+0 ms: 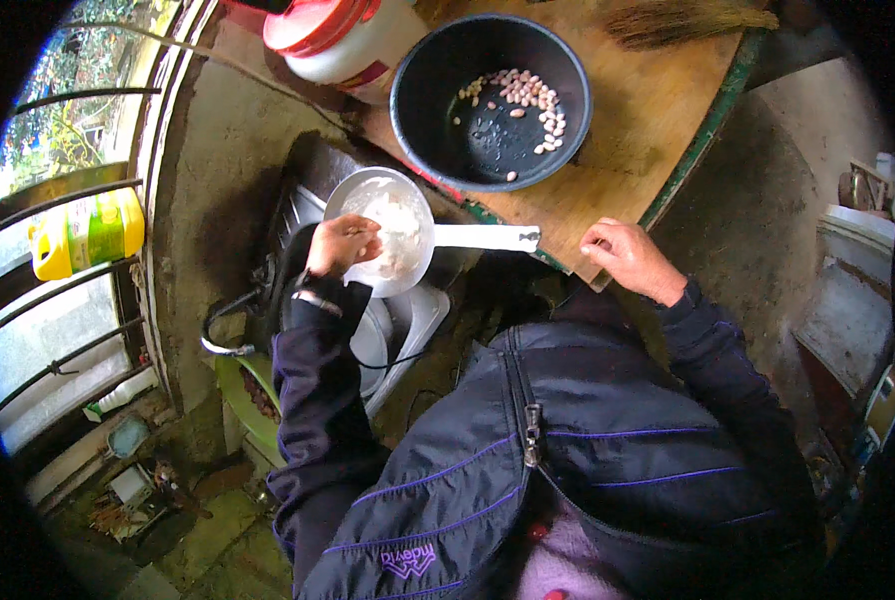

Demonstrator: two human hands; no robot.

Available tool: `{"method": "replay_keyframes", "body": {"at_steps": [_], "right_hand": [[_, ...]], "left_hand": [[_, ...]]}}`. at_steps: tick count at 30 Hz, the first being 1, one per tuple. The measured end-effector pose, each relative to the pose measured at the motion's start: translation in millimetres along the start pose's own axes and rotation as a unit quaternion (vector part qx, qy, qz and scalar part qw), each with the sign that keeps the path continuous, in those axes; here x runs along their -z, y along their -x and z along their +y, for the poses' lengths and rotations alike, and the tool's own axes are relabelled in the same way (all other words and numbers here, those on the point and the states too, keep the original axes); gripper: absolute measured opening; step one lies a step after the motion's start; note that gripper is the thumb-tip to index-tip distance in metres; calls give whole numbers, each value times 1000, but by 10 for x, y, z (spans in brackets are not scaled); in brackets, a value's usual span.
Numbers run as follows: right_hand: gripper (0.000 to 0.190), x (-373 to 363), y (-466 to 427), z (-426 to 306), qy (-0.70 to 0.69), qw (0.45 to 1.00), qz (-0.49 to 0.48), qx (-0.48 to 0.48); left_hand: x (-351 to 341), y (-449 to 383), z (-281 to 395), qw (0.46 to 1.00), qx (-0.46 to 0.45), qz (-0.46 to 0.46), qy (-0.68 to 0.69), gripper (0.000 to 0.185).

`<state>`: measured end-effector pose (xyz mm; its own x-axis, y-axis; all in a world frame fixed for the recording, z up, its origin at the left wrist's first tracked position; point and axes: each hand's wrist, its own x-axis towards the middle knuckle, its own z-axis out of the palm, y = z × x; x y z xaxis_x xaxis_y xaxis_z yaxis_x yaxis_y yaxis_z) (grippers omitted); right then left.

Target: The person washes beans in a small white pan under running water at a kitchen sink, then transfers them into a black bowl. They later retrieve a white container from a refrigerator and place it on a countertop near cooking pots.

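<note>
My left hand (344, 244) is over the left side of a small pale metal pan (417, 262), its fingers bent and thumb drawn in; I cannot tell whether something small is between them. Whitish contents (391, 217) with lumps cover the pan's bottom. Its white handle (485, 236) points right, towards the wooden table's corner. My right hand (627, 259) is above that corner, fingers curled in, apart from the handle and with nothing visible in it. Further off, a large dark pot (485, 154) stands on the table, with pinkish beans or shelled peanuts (526, 88) scattered over its bottom.
A white bucket with a red lid (320, 26) stands left of the pot. A straw whisk broom (680, 22) lies on the wooden table (642, 120). Below the pan are pale dishes (372, 341). A green basin (252, 405) sits lower left. A yellow jug (87, 232) is by the barred window.
</note>
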<state>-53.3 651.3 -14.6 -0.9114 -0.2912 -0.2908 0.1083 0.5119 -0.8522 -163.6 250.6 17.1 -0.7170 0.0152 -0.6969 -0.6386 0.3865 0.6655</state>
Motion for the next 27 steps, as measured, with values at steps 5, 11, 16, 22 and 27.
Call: {"method": "replay_keyframes", "body": {"at_steps": [5,11,16,22,27], "right_hand": [[16,74,38,22,-19,1000,16,15],[16,221,113,142,-10,999,37,39],[14,266,186,214,-40,999,32,-9],[17,241,284,265,-79,995,33,-51],[17,167,281,237,-77,995,26,-50]], "left_hand": [[-99,240,517,991,-31,-42,125,8],[-551,98,1266,957,-155,-172,176,22],[-987,265,1621,979,-116,-136,101,50],[-241,279,1008,995,-50,0,85,49],[534,-288,-469,990,42,78,-109,38]]}}
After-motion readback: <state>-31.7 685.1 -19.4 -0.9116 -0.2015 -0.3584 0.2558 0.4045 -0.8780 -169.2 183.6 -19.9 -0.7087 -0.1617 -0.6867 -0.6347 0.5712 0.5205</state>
